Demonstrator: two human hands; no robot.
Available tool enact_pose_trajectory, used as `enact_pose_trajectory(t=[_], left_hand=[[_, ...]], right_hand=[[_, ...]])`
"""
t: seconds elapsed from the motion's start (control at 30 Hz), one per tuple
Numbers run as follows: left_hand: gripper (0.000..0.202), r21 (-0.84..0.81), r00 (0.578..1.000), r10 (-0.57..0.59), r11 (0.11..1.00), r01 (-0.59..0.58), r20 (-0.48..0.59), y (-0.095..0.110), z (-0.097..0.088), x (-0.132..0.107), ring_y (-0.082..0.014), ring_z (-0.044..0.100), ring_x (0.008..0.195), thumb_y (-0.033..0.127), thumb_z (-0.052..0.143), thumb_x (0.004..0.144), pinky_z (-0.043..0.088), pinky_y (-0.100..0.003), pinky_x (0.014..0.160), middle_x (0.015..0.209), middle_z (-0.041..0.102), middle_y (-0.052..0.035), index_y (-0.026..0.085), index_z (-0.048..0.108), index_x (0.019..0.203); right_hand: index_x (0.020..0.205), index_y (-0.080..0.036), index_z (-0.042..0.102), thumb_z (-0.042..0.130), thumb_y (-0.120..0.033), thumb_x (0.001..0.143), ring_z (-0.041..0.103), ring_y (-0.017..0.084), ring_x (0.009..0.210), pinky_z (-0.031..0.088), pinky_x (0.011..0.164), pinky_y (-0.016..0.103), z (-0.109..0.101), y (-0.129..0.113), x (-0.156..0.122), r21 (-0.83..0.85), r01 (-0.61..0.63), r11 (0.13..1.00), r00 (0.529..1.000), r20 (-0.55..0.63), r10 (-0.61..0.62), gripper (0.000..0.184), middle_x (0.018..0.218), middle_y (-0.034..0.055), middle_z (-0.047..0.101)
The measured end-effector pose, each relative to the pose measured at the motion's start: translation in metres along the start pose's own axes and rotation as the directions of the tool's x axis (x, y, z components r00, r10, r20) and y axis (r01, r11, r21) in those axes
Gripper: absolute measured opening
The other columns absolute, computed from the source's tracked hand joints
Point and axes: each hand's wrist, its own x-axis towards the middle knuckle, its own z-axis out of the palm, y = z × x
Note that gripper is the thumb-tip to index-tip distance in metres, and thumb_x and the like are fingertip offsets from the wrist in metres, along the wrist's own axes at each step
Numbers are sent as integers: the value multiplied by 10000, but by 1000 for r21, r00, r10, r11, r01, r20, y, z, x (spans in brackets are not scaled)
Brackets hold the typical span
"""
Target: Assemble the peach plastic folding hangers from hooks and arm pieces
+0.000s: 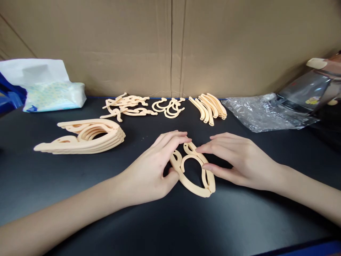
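Note:
A folded peach plastic hanger [195, 177] lies flat on the black table [80, 185] between my hands. My left hand [154, 167] curls over its left side, fingertips on the top and thumb against the left arm. My right hand [239, 160] presses its right side, with the fingertips at the top joint and the thumb along the right arm. Both hands grip it.
A stack of folded hangers [85, 137] lies at the left. Loose peach parts sit at the back: curved arms [125, 106], hooks [169, 106], short bars [209, 106]. A tissue pack [50, 94], clear plastic bag [263, 112] and cardboard wall [170, 42] border the table.

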Motion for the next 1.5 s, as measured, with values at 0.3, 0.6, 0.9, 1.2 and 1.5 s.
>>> enact_pose_trajectory(t=[0.3, 0.6, 0.9, 1.2, 1.5], left_hand=[[614, 63, 997, 12, 998, -17, 73, 5, -1, 0, -269, 237, 1440, 180, 580, 813, 303, -542, 1147, 1502, 373, -131, 197, 364, 1388], [652, 109, 995, 18, 994, -29, 100, 2, 1, 0, -250, 279, 1428, 302, 625, 844, 220, -544, 1185, 1495, 401, -132, 169, 333, 1413], [656, 125, 994, 19, 992, -32, 104, 2, 1, -1, -266, 329, 1402, 410, 644, 858, 214, -540, 1184, 1480, 420, -138, 179, 340, 1391], [606, 248, 990, 84, 963, -109, 109, 10, -5, 5, -251, 551, 1114, 497, 709, 812, 434, -406, 947, 1256, 597, -86, 144, 496, 1257], [794, 499, 979, 58, 854, -150, 196, 36, -31, -12, -314, 588, 962, 297, 663, 700, 436, -438, 846, 1166, 638, -149, 61, 413, 1415]], right_hand=[[1328, -154, 518, 525, -515, 932, 476, 268, 1263, 410, 1042, 465, 5, 0, 1, 49, 25, 998, 989, 147, -32, 536, 1361, 157, 530], [1304, -183, 537, 544, -530, 918, 445, 245, 1282, 401, 1044, 418, 5, -2, 2, 111, -14, 994, 983, 184, -6, 519, 1386, 140, 492], [1310, -187, 505, 490, -451, 963, 520, 253, 1224, 432, 1011, 440, 5, -1, 2, 138, -50, 989, 996, 81, 39, 436, 1301, 124, 592], [1162, -162, 567, 478, -388, 981, 601, 224, 1025, 462, 898, 377, 3, 10, -1, 116, -161, 980, 984, -63, 169, 303, 1091, 93, 659], [1170, -177, 565, 493, -373, 980, 582, 225, 1069, 438, 936, 393, 6, 13, -2, 106, -180, 978, 983, -18, 183, 282, 1105, 81, 654]])
